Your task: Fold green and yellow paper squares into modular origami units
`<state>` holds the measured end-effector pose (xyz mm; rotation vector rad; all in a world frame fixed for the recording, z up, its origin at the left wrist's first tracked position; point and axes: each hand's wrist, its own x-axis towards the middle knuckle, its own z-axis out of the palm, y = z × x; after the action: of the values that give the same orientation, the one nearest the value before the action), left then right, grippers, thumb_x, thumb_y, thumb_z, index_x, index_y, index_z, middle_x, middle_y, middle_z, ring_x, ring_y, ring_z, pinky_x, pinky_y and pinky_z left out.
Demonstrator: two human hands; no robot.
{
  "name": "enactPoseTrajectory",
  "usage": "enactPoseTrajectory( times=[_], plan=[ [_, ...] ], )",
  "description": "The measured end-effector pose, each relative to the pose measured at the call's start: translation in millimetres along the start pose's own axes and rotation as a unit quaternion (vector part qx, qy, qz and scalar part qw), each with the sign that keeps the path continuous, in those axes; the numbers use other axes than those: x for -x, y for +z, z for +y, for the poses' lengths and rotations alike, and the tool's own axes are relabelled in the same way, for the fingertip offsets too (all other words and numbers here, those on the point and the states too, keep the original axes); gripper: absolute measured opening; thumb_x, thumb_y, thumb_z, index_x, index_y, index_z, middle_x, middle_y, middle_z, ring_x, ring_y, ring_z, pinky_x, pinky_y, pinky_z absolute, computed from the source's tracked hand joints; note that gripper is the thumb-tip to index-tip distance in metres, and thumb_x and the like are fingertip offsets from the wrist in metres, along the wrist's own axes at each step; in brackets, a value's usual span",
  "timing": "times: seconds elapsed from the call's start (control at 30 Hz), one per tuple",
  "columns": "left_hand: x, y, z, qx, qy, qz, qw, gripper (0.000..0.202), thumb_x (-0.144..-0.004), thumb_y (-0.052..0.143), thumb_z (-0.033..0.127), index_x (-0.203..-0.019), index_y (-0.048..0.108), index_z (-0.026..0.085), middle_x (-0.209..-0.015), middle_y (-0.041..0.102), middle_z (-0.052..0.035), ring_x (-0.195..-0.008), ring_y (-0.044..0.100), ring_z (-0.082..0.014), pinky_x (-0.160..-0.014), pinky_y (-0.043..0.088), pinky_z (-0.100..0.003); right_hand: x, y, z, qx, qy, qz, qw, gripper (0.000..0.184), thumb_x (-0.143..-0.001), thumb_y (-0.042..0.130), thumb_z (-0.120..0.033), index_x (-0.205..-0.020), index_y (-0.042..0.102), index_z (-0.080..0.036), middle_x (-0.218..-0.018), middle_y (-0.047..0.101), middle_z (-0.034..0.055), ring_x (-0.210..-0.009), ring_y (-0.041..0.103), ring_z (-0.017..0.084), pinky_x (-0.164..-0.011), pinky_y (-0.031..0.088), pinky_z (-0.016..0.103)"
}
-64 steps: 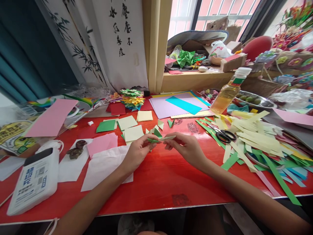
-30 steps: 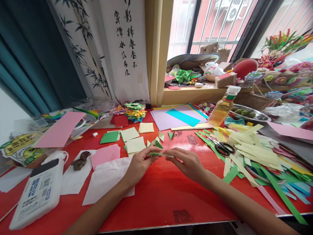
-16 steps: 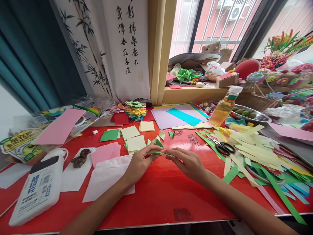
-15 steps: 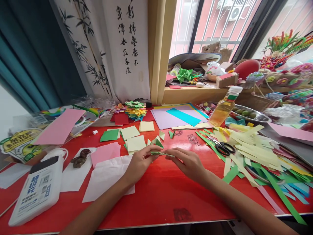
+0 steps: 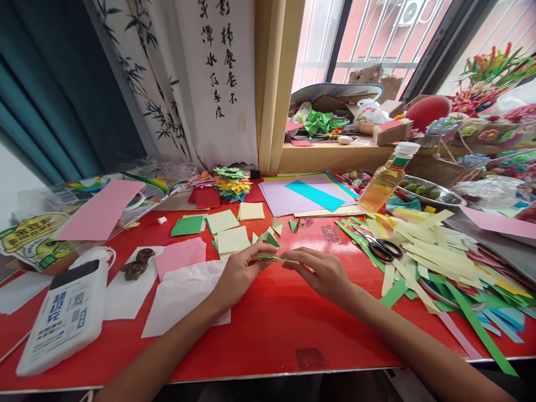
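Note:
A small folded piece of green and cream paper (image 5: 278, 259) is held level between both hands, above the red table. My left hand (image 5: 243, 271) pinches its left end with bent fingers. At the other end, my right hand (image 5: 320, 271) has its fingers closed on the paper. Just beyond the fingers lie folded green and cream pieces (image 5: 272, 238), partly hidden by my left hand. A small green folded triangle (image 5: 293, 225) rests farther back. Stacks of cream paper squares (image 5: 232, 242) and a green square (image 5: 186, 225) lie to the left of these.
Black-handled scissors (image 5: 384, 250) lie beside a heap of paper strips (image 5: 439, 251) on the right. An amber bottle (image 5: 383, 184) stands behind them. Left are pink sheets (image 5: 180, 257), white paper (image 5: 180, 298) and a white box (image 5: 62, 318). Purple sheets (image 5: 276, 198) lie at the back.
The view has tilted slightly, shifting the scene. Both hands stay around the folded paper in nearly the same pose, with only slight finger movement.

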<state>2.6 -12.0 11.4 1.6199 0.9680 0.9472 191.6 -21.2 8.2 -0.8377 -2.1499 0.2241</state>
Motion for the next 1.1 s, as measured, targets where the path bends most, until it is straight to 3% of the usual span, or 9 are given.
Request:
enactPoseTrajectory(
  times=[0.3,0.5,0.73,1.1],
  plan=[
    [2,-0.3,1,-0.019,0.014,-0.018,1.0,0.023,-0.079,0.048,0.022,-0.1,0.057,0.022,-0.098,0.062,-0.0016,-0.093,0.058,-0.0163,-0.082,0.044,-0.028,0,0,1,-0.018,-0.003,-0.013,1.0,0.022,-0.087,0.041,-0.017,-0.103,0.056,-0.017,-0.084,0.065,0.0053,-0.07,0.063,0.012,-0.061,0.049,0.022],
    [5,-2.3,2,-0.085,0.048,-0.033,0.995,0.028,-0.081,0.043,0.016,-0.104,0.055,0.023,-0.104,0.062,-0.0008,-0.099,0.057,-0.0153,-0.086,0.044,-0.026,-3,-2,0,-0.043,0.014,-0.043,0.998,0.022,-0.086,0.041,-0.018,-0.099,0.059,-0.019,-0.08,0.067,0.0039,-0.07,0.063,0.012,-0.06,0.049,0.022],
    [3,-3.6,4,-0.084,0.044,-0.028,0.995,0.024,-0.081,0.045,0.02,-0.103,0.055,0.023,-0.102,0.063,-0.0018,-0.098,0.058,-0.016,-0.084,0.044,-0.026,-5,-7,-5,-0.127,0.104,-0.07,0.984,0.017,-0.085,0.045,-0.02,-0.095,0.058,-0.018,-0.072,0.065,0.0018,-0.062,0.062,0.01,-0.056,0.049,0.019],
    [3,-3.7,6,-0.065,0.035,-0.04,0.996,0.023,-0.081,0.047,0.024,-0.102,0.055,0.022,-0.098,0.064,-0.0029,-0.091,0.059,-0.0165,-0.079,0.045,-0.027,-9,-8,-4,-0.199,0.142,-0.057,0.968,0.016,-0.085,0.045,-0.021,-0.088,0.06,-0.016,-0.075,0.062,0.0025,-0.058,0.058,0.009,-0.056,0.049,0.022]
  ],
)
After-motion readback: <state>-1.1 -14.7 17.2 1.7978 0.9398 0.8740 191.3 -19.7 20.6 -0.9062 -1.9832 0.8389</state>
